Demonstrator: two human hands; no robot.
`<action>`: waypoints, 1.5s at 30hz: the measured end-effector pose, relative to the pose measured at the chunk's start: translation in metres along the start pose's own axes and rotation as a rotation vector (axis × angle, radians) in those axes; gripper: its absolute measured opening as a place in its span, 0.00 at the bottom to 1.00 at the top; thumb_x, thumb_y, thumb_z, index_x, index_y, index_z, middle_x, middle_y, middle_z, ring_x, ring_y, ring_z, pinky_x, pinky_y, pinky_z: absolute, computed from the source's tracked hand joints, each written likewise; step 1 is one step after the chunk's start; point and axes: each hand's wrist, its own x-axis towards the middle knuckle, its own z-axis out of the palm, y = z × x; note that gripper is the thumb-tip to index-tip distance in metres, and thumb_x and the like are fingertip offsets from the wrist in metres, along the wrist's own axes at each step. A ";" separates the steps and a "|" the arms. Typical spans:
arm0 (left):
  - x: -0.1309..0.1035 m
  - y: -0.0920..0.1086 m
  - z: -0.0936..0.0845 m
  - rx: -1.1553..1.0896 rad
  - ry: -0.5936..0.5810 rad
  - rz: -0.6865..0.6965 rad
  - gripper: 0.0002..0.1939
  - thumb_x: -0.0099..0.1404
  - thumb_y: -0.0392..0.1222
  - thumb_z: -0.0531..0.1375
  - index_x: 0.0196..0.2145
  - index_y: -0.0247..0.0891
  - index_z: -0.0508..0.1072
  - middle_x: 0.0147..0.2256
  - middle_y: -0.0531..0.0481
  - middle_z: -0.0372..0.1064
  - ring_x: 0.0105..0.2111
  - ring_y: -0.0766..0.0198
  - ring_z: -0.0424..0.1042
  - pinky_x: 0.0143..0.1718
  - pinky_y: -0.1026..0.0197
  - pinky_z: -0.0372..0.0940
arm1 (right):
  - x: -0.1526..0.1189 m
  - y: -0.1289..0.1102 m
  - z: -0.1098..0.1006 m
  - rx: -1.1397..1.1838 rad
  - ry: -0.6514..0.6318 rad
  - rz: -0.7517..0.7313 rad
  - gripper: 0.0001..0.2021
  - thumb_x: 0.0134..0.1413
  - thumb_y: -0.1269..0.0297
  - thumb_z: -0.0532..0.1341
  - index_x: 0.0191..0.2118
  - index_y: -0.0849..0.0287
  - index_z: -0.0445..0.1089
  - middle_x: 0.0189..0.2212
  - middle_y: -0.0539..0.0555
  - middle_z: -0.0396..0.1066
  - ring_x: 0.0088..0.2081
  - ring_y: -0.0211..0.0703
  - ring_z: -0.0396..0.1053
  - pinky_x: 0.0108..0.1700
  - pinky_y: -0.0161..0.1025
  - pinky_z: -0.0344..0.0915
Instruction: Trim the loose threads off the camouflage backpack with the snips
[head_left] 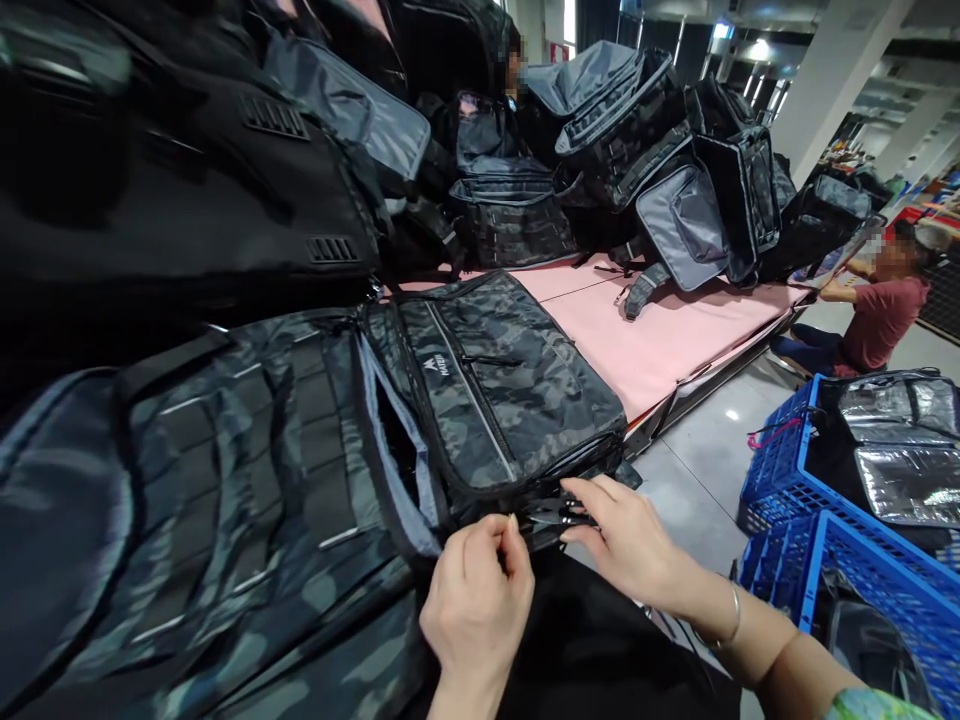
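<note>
Zipper pulls [551, 515] lie between both hands at the camouflage bag's [495, 390] lower edge. Left hand [476, 600] fingers pinch closed; right hand [626, 540] fingers, extended, grip the pulls.

position: head-worn, over the dark camouflage fabric backpack [420, 420]
direction: forward and down
nearness: close to both hands
background: pink-topped work table [645, 340], blue plastic crates [787, 480]

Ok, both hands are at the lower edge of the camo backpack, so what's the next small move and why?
Probably snip. The left hand pinches something too fine to see at the edge of the camo backpack, and the right hand holds small black snips right beside it. I'd ease the tips a little further left first, clear of the fabric.
</note>
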 end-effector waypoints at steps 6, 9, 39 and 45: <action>-0.002 0.003 -0.003 -0.191 -0.038 -0.182 0.04 0.62 0.33 0.56 0.29 0.35 0.65 0.26 0.51 0.65 0.24 0.70 0.64 0.25 0.68 0.59 | 0.008 -0.005 -0.006 -0.010 -0.032 -0.040 0.09 0.58 0.69 0.59 0.45 0.57 0.65 0.41 0.51 0.68 0.42 0.41 0.67 0.42 0.37 0.63; -0.002 0.006 -0.005 -0.234 -0.031 -0.249 0.05 0.63 0.35 0.56 0.29 0.36 0.66 0.25 0.52 0.64 0.22 0.70 0.62 0.25 0.66 0.59 | 0.011 -0.007 -0.006 -0.070 -0.018 -0.055 0.06 0.59 0.69 0.57 0.43 0.57 0.65 0.39 0.51 0.68 0.40 0.41 0.66 0.41 0.37 0.62; 0.002 -0.001 -0.005 0.005 -0.037 0.035 0.02 0.61 0.32 0.59 0.32 0.35 0.68 0.28 0.51 0.70 0.25 0.68 0.67 0.26 0.66 0.58 | 0.016 -0.015 -0.008 -0.241 -0.052 -0.060 0.05 0.60 0.69 0.56 0.42 0.56 0.65 0.37 0.52 0.67 0.40 0.42 0.66 0.40 0.37 0.60; 0.001 0.003 -0.005 -0.056 -0.054 0.001 0.02 0.61 0.32 0.58 0.33 0.35 0.67 0.28 0.50 0.68 0.26 0.67 0.67 0.28 0.66 0.59 | 0.021 -0.009 -0.008 -0.201 -0.050 -0.115 0.05 0.58 0.71 0.57 0.40 0.56 0.66 0.36 0.50 0.69 0.38 0.41 0.67 0.38 0.35 0.59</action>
